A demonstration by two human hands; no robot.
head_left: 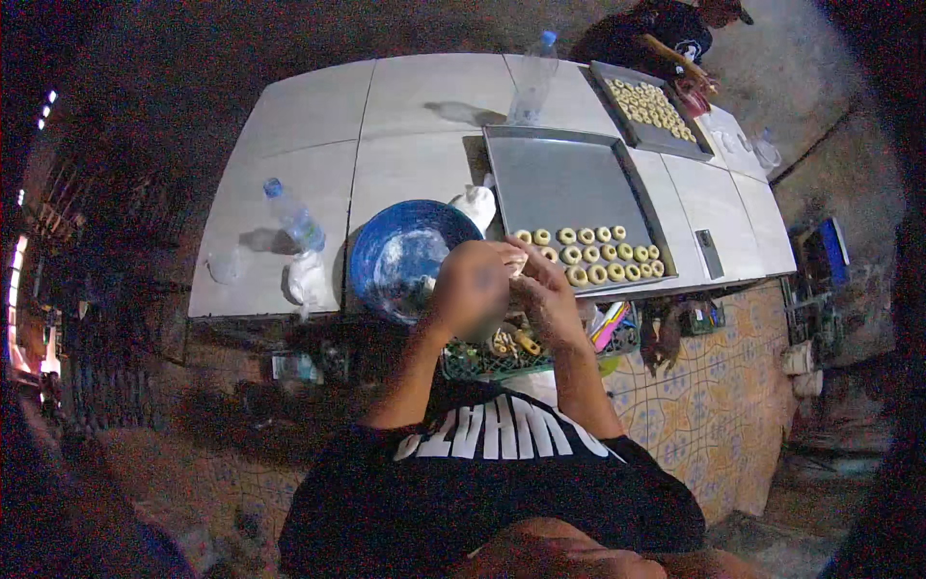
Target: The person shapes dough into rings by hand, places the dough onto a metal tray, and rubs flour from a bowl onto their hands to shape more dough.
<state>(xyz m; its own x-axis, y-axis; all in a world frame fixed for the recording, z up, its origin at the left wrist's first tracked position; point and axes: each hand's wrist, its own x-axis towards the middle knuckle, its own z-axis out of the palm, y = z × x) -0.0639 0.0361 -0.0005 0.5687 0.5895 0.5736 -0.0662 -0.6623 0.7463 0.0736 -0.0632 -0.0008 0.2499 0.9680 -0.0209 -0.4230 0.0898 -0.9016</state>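
Note:
My left hand [468, 285] and my right hand [545, 289] meet at the right rim of a blue bowl [381, 256], both closed around a small pale piece, apparently dough [516, 262]. The left hand is partly blurred, and the fingers hide much of the piece. Just to their right lies a large metal tray [559, 179], with several rows of pale dough rings [598, 272] along its near part. A white bag [475, 203] sits behind the bowl.
Another person [637, 43] works at a second tray [656, 116] of rings at the back right. Plastic bottles [294, 212] stand on the tiled table [415, 96]. A dark rectangular object [707, 253] lies at right. A green crate [463, 365] with items is below the front edge.

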